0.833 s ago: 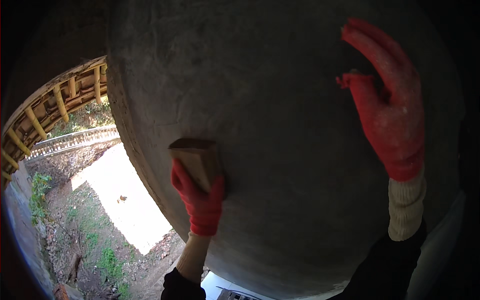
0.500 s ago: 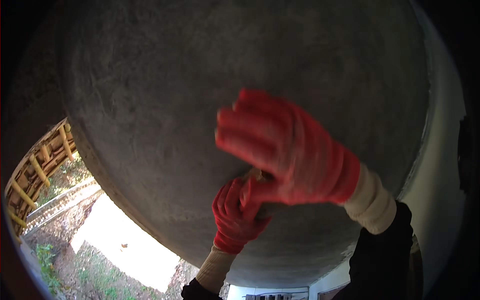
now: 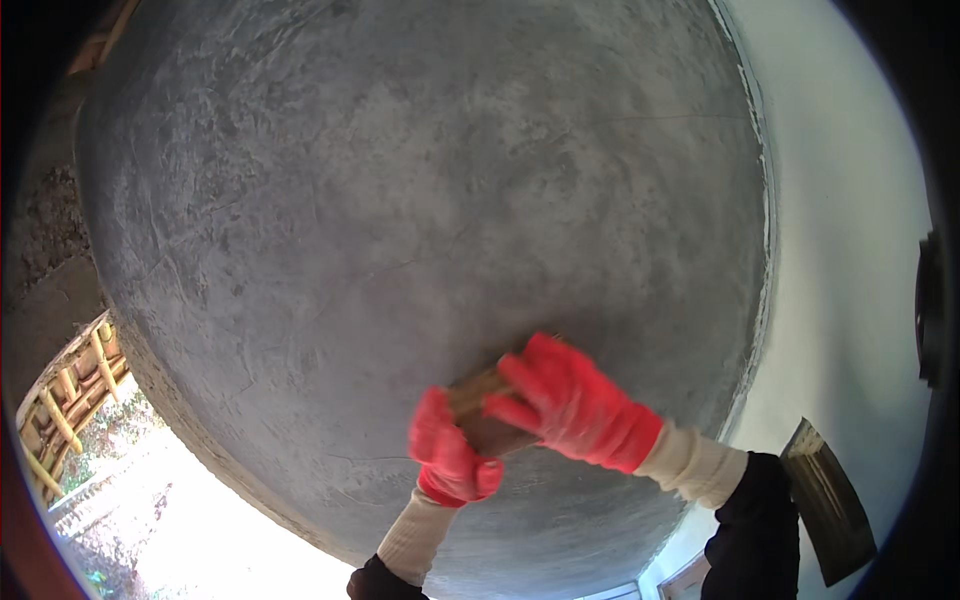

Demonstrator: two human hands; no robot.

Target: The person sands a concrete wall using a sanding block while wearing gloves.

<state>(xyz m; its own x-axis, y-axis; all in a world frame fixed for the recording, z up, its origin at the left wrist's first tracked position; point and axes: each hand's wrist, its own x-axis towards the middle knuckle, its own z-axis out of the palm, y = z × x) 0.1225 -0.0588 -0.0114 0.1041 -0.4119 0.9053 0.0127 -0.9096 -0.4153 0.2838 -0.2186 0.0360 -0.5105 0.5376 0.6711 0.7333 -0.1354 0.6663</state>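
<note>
So, the brown block (image 3: 492,422) is gripped at one end by the left hand (image 3: 446,455), at the other by the right hand (image 3: 580,410), apparently pressed against the grey plastered wall (image 3: 440,210)

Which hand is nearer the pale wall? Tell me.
Right. The right hand is left of the pale wall, apart from it; the left hand is farther left.

Building site; bare grey plaster (image 3: 420,200); pole-framed eaves (image 3: 62,420)
</note>
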